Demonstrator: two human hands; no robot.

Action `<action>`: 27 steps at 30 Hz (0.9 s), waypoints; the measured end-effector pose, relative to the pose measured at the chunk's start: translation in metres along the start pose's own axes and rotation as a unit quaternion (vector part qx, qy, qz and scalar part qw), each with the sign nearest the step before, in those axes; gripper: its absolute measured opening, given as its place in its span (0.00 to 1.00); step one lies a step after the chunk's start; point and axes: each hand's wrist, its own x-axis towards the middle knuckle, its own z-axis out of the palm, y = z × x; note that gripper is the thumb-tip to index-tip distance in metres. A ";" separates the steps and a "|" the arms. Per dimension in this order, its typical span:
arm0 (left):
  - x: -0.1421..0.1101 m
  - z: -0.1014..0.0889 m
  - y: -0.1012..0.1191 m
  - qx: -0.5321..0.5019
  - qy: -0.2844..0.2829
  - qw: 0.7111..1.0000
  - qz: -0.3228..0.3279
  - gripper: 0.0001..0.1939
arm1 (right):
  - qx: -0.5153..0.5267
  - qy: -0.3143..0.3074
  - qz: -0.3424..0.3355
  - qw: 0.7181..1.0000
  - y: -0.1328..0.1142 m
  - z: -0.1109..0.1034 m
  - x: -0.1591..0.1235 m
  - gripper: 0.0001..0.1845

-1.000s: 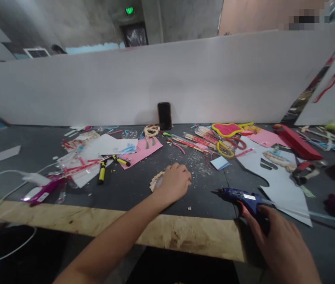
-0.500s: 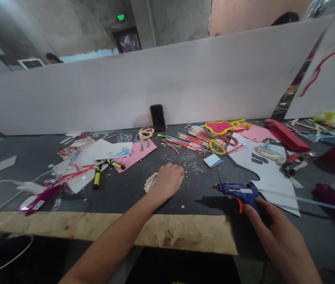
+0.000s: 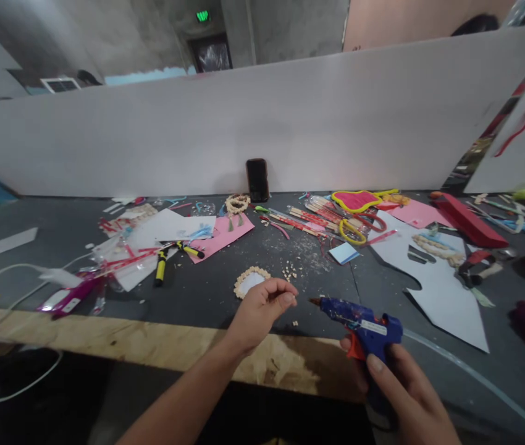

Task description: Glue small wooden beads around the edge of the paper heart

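Observation:
My right hand grips a blue hot glue gun with fingers around its handle at the orange trigger. A clear glue stick trails from its back. The gun's nozzle points left, toward my left hand, with a small gap between. Thumb and forefinger of my left hand are pinched together on a small pale piece, barely visible at the fingertips. Behind that hand lies a round white disc edged with beige bits, its lower right part hidden. Small loose beige pieces are scattered nearby.
Yellow-handled pliers, a pink sheet and a purple glue gun lie left. A phone leans on the white partition. Scissors, cut white board and a red box lie right.
My left hand has lifted off the table beside the loose pieces and turned, fingertips pinched. My right hand has brought the glue gun closer to it. More of the beige-edged disc shows.

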 end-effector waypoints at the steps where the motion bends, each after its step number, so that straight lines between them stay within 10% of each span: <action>1: -0.003 0.000 -0.002 -0.027 0.002 1.000 -0.014 0.09 | -0.024 0.007 -0.005 1.000 0.002 0.001 -0.001 0.23; 27: -0.021 -0.010 -0.007 -0.187 0.037 0.979 -0.065 0.15 | -0.185 -0.040 -0.099 0.977 0.006 0.007 -0.008 0.21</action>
